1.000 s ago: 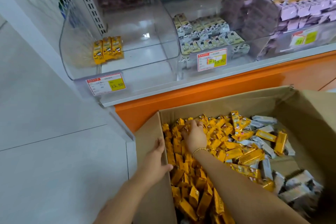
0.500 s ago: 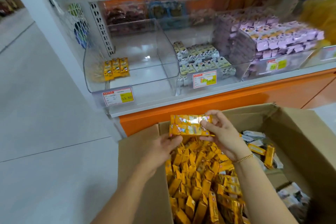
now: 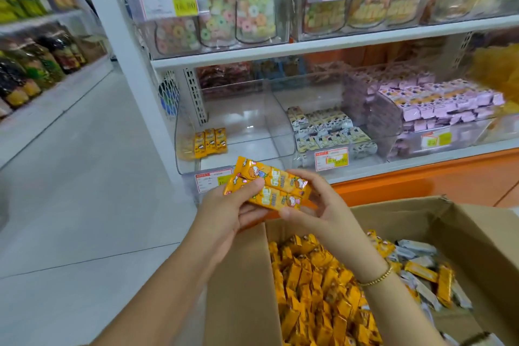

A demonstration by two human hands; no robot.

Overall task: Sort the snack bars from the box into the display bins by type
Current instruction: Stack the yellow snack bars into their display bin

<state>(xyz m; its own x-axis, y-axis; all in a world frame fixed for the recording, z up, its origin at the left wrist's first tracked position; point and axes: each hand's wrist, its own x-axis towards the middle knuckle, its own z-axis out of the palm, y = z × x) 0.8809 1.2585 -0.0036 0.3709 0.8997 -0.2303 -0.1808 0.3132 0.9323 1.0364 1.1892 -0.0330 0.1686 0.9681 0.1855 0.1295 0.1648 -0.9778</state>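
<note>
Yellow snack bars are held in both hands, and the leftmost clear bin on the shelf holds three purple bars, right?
Not quite. In the head view the left hand and right hand do hold the yellow snack bars, but the three bars in the leftmost clear bin are yellow too, not purple.

Holds both bare forearms up and forward from the lower edge, bringing them close together mid-view. Pinches the bars (image 3: 276,181) in the left hand (image 3: 224,213), thumb on top, fingers curled beneath. Grips their other end with the right hand (image 3: 320,205), palm turned inward, fingers wrapped round.
</note>
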